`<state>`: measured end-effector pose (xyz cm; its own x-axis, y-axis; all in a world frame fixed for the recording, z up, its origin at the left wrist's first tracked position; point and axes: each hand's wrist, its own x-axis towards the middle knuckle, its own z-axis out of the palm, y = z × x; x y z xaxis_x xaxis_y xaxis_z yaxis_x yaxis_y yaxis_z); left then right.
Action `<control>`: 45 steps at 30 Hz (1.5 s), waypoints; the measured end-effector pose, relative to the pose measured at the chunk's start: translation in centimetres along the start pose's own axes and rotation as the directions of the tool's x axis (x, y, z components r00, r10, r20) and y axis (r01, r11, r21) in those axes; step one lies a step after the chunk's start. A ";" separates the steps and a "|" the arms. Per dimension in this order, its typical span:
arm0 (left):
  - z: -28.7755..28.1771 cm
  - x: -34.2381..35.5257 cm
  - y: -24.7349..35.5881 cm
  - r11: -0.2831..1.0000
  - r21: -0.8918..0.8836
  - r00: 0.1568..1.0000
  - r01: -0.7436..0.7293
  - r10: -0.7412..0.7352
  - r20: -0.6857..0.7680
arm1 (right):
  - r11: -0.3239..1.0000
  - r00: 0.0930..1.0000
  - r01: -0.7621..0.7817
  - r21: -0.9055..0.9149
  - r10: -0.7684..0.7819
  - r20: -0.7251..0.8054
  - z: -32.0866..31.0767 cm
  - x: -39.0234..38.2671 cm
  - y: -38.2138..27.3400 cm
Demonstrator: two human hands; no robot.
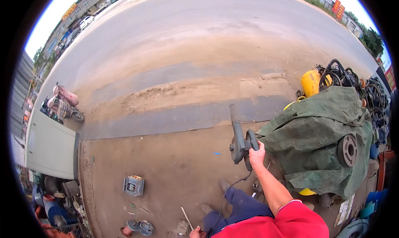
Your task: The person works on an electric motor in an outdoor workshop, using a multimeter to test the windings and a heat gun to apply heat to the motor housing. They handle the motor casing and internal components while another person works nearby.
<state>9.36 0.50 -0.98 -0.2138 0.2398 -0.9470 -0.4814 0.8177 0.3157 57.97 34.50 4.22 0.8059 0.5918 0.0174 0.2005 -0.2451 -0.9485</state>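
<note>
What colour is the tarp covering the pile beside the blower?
Dull olive green; the tarp shows best in the head view, right of the blower.

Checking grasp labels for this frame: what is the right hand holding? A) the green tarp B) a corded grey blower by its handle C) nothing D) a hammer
B: the right hand is closed round the handle of the grey blower, nozzle pointing away over the dirt ground, its cord trailing down toward the person; the green tarp lies just beside it, ungripped.
</note>
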 end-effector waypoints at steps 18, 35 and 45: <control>-3.4 -9.0 1.8 0.792 -0.595 0.963 -0.137 -0.035 -0.268 | 0.990 0.700 -0.138 0.038 0.070 0.711 23.7 -15.3 -16.5; -16.2 0.0 15.1 0.656 -0.750 0.963 -0.082 -0.142 -0.230 | 0.998 0.734 0.036 -0.055 0.011 0.679 46.5 -29.0 -18.3; -15.9 -1.1 21.6 0.490 -0.863 0.888 -0.126 -0.332 -0.318 | 0.995 0.501 -0.003 -0.098 0.087 0.861 59.0 -39.4 -23.8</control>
<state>-14.34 9.56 7.86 -0.3003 -0.2251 -0.9269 -0.9422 -0.0815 0.3250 -11.46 62.31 7.48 -0.0587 0.9365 -0.3457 0.2515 -0.3212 -0.9130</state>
